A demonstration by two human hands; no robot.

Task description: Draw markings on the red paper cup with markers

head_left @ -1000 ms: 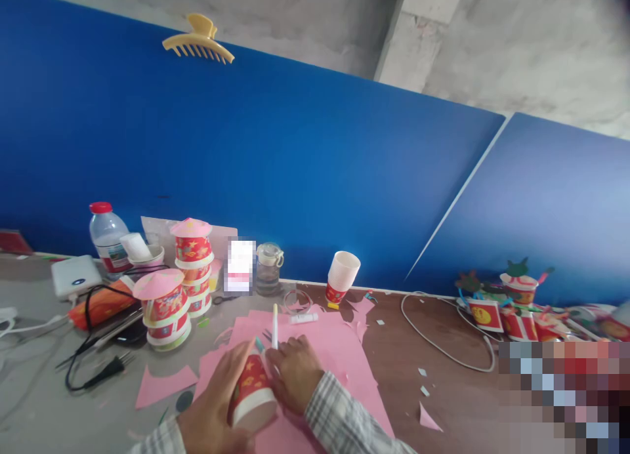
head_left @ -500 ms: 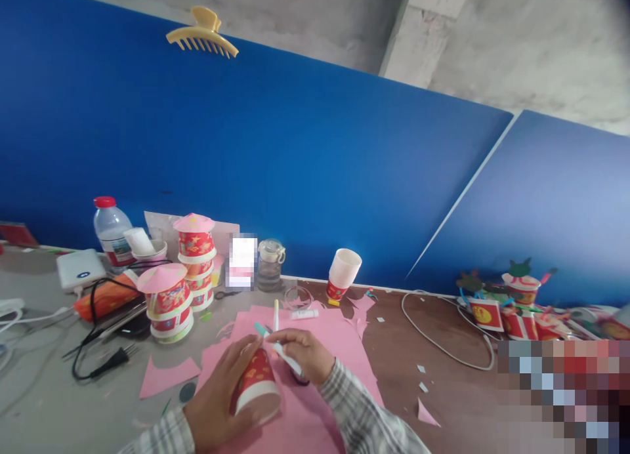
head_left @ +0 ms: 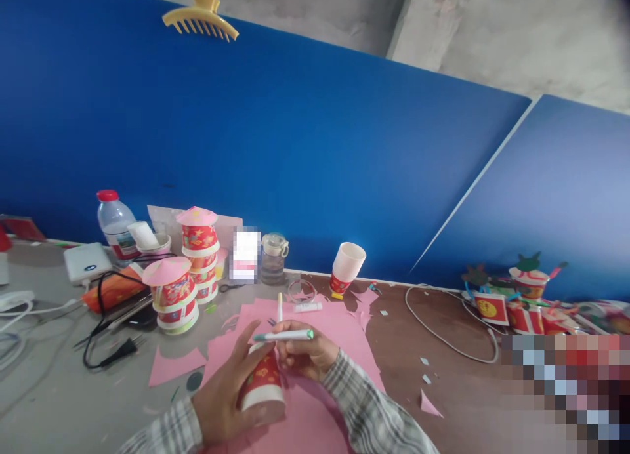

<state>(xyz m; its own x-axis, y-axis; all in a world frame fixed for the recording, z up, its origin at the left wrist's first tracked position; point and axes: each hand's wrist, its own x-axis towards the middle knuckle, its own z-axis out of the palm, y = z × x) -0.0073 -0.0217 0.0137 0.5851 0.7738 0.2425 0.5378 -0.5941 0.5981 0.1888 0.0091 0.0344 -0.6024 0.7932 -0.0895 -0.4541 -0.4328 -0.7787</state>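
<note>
My left hand (head_left: 221,395) is wrapped around a red and white paper cup (head_left: 262,382) that lies tilted on its side over pink paper (head_left: 339,339) on the table. My right hand (head_left: 308,352) pinches a white pen with a green tip (head_left: 283,335), held level just above the cup's bottom end. Both sleeves are plaid. A second white pen (head_left: 280,306) lies on the pink paper just beyond my hands.
Two stacks of decorated cups with pink cone lids (head_left: 170,293) stand at left, by a water bottle (head_left: 115,223), a power bank (head_left: 87,262) and black cables (head_left: 105,359). A leaning cup stack (head_left: 347,267), a jar (head_left: 273,257) and a white cable (head_left: 443,336) lie beyond. More paper crafts (head_left: 522,296) sit right.
My right hand has lifted off the paper beside the cup and turned the green-tipped pen from slanted to level above the cup. The left hand keeps its hold on the cup.
</note>
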